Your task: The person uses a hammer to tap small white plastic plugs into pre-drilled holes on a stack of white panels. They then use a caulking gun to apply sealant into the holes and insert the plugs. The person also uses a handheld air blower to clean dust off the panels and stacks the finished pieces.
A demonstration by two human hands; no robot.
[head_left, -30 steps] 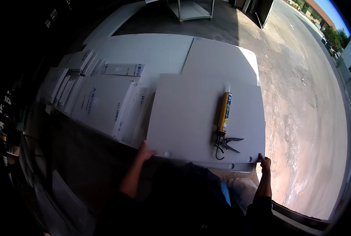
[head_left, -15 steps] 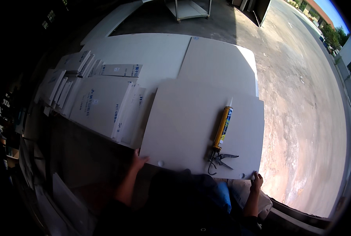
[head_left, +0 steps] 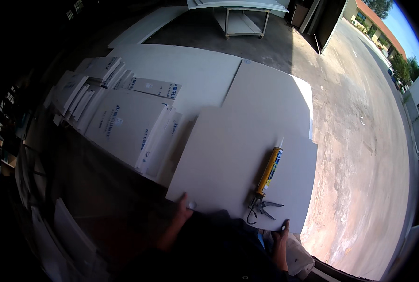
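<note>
A broad white panel (head_left: 228,160) lies in front of me, its near edge at my body. My left hand (head_left: 183,209) grips that edge beside a round hole (head_left: 191,205), thumb on top and fingers hidden beneath. Farther right along the same edge, my right hand (head_left: 281,234) holds on, its thumb up at the rim. On top of the panel, between my hands but nearer the right one, rests a caulking gun (head_left: 268,176) loaded with a yellow cartridge. Its pale nozzle points away from me, and its dark trigger handle is toward me.
Under and beyond the panel are more large white boards (head_left: 270,84). Stacked cut panels (head_left: 125,127) with blue print stand to the left. A wheeled cart (head_left: 244,23) is at the back. Sunlit concrete ground (head_left: 345,164) stretches along the right.
Both hands have shifted inward along the panel's near edge, the left one rightward and the right one leftward. The caulking gun stays lying on the panel. My view has tilted up slightly.
</note>
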